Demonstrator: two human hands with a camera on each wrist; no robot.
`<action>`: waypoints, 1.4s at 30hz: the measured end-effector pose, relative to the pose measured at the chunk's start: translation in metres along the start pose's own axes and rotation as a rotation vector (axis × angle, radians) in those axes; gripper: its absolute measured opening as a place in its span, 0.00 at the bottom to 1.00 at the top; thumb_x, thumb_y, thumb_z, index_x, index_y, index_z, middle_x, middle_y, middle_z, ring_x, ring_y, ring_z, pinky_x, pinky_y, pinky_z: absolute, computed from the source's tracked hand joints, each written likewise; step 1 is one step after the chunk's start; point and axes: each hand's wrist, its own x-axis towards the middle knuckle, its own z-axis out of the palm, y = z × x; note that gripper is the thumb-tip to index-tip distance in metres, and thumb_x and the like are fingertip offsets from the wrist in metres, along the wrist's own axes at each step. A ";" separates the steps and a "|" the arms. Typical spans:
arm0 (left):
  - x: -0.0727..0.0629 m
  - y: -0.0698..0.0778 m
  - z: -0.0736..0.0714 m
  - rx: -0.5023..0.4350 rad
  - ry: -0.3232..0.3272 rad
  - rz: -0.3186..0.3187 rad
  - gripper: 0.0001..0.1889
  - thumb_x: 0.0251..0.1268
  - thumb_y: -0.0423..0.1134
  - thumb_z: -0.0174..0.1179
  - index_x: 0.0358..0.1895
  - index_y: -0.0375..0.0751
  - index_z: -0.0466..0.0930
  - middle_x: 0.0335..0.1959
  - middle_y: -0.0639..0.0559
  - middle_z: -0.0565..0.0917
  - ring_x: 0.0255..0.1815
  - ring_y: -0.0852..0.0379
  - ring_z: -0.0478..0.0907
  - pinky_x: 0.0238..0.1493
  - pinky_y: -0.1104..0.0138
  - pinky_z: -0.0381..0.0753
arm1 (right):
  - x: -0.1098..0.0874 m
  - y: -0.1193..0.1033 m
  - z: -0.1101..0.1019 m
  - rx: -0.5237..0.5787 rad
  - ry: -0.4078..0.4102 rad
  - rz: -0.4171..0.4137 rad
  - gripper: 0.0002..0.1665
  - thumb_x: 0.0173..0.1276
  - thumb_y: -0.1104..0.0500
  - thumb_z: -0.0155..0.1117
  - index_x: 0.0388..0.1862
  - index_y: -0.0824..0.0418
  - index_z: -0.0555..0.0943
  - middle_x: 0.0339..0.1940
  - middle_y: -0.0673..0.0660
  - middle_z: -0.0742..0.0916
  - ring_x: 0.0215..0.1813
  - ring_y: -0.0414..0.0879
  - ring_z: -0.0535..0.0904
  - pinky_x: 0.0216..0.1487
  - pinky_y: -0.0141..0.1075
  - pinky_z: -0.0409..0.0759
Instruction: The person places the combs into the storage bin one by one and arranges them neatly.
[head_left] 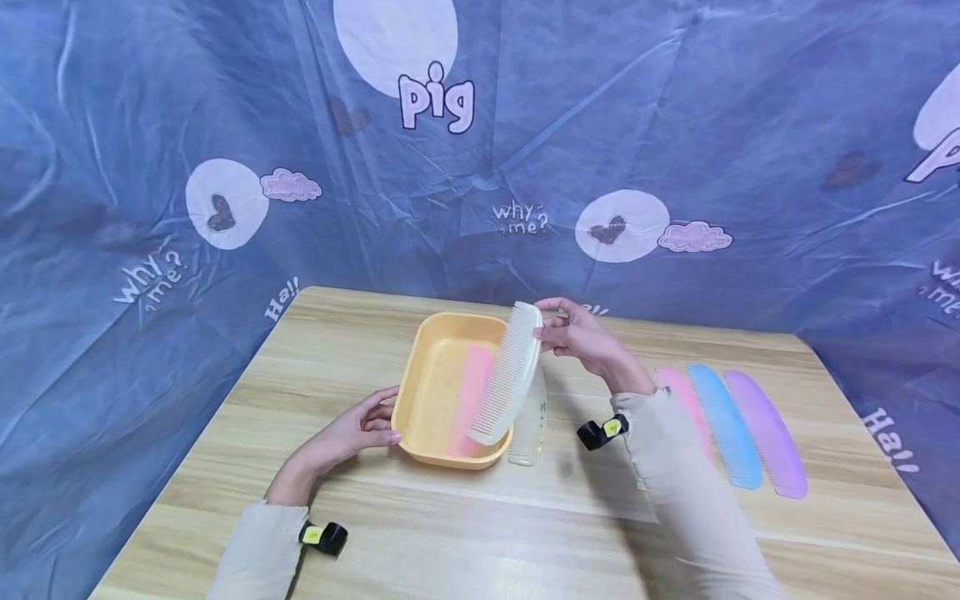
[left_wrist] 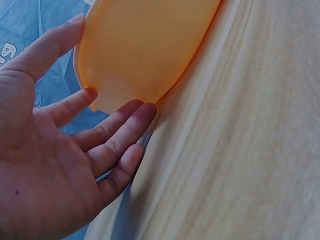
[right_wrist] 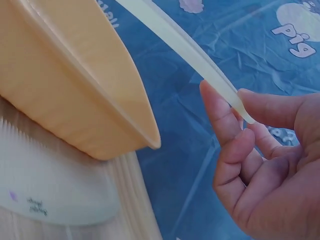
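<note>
A cream comb is pinched near its far end between the thumb and fingers of my right hand. It hangs tilted over the right side of an orange plastic tub, teeth facing left. Inside the tub lies a pink comb, partly covered by the cream one. My left hand touches the tub's left wall with spread, fairly straight fingers, the thumb at the rim. On the table against the tub's right side is another pale comb with small printed marks.
To the right, a pink comb, a blue comb and a purple comb lie side by side on the wooden table. My right sleeve hides part of the pink one. Behind the table hangs a blue printed cloth.
</note>
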 end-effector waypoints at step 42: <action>0.000 0.001 0.000 0.011 0.002 0.007 0.44 0.62 0.38 0.65 0.75 0.33 0.47 0.65 0.28 0.69 0.62 0.44 0.72 0.55 0.74 0.74 | 0.048 0.008 0.081 -0.097 -0.059 0.051 0.29 0.66 0.73 0.56 0.64 0.65 0.60 0.32 0.55 0.77 0.24 0.44 0.79 0.33 0.38 0.81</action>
